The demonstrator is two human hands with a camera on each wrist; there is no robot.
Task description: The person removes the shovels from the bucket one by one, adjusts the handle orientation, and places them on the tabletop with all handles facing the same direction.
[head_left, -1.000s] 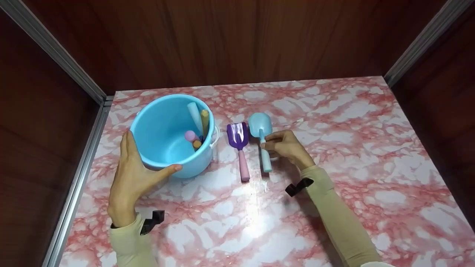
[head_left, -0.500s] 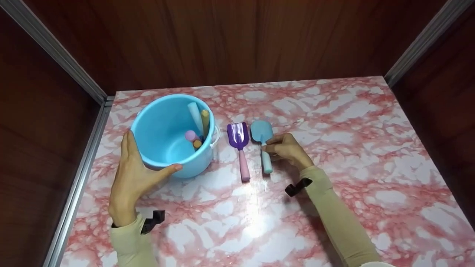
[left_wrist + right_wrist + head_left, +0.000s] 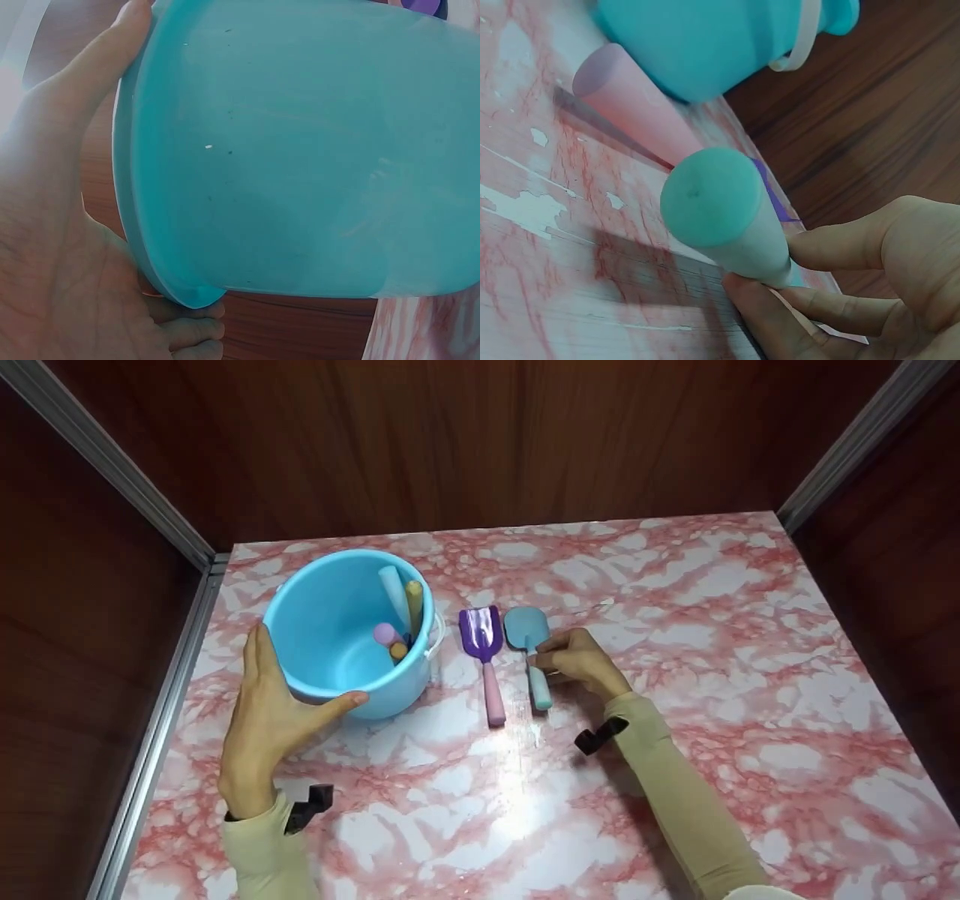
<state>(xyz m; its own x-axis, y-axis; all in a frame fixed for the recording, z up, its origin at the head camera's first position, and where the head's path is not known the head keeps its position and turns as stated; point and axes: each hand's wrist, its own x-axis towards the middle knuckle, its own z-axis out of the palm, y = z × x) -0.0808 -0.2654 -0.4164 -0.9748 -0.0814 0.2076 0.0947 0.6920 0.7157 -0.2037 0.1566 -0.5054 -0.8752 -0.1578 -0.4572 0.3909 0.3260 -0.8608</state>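
Note:
My right hand [image 3: 581, 662] pinches the handle of a light blue toy shovel [image 3: 527, 628] between thumb and fingers, just below its blade. In the right wrist view the handle's round green-tinted end [image 3: 711, 196] faces the camera, with its shadow on the table. Just left of it lies a purple toy shovel [image 3: 481, 633] with a pink handle [image 3: 493, 695]. My left hand [image 3: 274, 712] rests with spread, straight fingers against the rim of a light blue bucket [image 3: 385, 701]. The left wrist view shows the thumb and fingers along that rim [image 3: 127, 180].
Inside the bucket, a light blue handle [image 3: 394, 592], a yellow handle [image 3: 415, 604], a pink one [image 3: 385, 634] and an orange end [image 3: 398, 651] lean at the right. A white bucket handle [image 3: 438, 637] hangs outside. Dark wood panels [image 3: 480, 442] enclose the marbled table [image 3: 712, 660].
The right hand has brought the light blue shovel slightly toward me and downward, and its blade now looks darker. The left hand and bucket stay in place.

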